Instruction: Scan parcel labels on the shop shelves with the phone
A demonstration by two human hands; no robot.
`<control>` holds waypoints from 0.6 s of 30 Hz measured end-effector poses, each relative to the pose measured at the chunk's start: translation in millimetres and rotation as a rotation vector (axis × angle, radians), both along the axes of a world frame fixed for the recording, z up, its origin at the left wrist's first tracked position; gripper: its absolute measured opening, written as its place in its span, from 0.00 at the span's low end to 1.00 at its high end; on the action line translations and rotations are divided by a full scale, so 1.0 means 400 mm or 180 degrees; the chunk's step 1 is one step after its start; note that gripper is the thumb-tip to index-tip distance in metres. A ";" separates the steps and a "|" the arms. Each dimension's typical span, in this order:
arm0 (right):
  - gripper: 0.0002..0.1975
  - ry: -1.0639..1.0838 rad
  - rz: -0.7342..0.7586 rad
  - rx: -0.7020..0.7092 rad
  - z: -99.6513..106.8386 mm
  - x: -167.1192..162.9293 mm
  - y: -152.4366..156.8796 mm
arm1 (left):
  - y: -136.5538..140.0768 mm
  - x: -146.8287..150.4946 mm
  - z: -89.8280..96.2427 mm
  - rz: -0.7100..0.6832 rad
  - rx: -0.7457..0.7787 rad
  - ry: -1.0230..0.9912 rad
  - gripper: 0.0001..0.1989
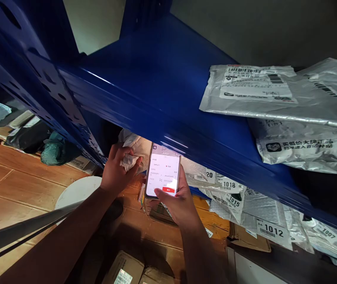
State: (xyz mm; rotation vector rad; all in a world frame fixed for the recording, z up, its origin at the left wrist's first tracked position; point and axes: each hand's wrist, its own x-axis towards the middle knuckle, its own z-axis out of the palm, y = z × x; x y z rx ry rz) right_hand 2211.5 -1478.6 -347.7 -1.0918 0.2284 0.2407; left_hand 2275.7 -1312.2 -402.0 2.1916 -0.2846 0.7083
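Note:
My left hand (119, 165) is closed on the crumpled corner of a whitish plastic mailer bag (140, 148), under the edge of the blue shelf. Much of that bag is hidden by the shelf and the phone. In my right hand (178, 197) is a smartphone (163, 171), held upright with its lit screen facing me. My thumb lies over the lower part of the screen, near a red button. A form with text fills the display. Light falls on the bag behind the phone.
A blue metal shelf (145, 83) crosses above my hands. Grey mailers (251, 90) lie on it at right. Below are numbered parcels (272, 228). Cardboard boxes (124, 268) stand on the wooden floor, beside a white round base (76, 191). A green bag (53, 148) sits at left.

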 end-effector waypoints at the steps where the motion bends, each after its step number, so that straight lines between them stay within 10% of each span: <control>1: 0.39 -0.0009 -0.0007 0.0010 0.000 0.000 0.000 | 0.000 0.000 0.000 0.0006 -0.0004 0.0002 0.11; 18: 0.45 0.0045 0.0113 0.0144 0.006 -0.013 0.000 | 0.002 0.000 -0.008 0.0021 0.0013 -0.0005 0.11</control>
